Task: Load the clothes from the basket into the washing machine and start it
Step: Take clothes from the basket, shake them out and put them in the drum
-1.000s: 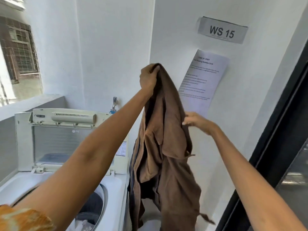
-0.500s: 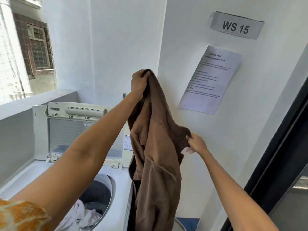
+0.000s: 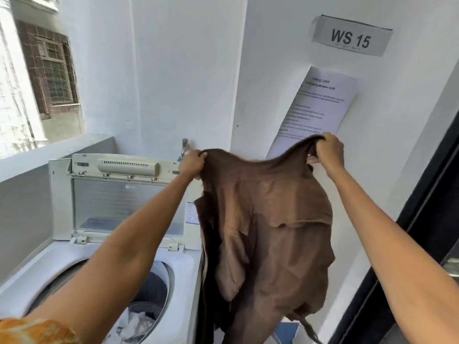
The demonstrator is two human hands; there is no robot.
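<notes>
Both arms out, left hand point(image 3: 192, 162) & right hand point(image 3: 327, 150) gripping brown garment point(image 3: 268, 227) – spread wide

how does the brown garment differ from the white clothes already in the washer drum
The brown garment is held up in the air, spread between the left hand and right hand; the white clothes lie crumpled in the washing machine drum. The brown garment hangs to the right of the machine, outside it; the white clothes are already loaded. One is dark brown, the other pale. Both are soft, creased fabric.
</notes>
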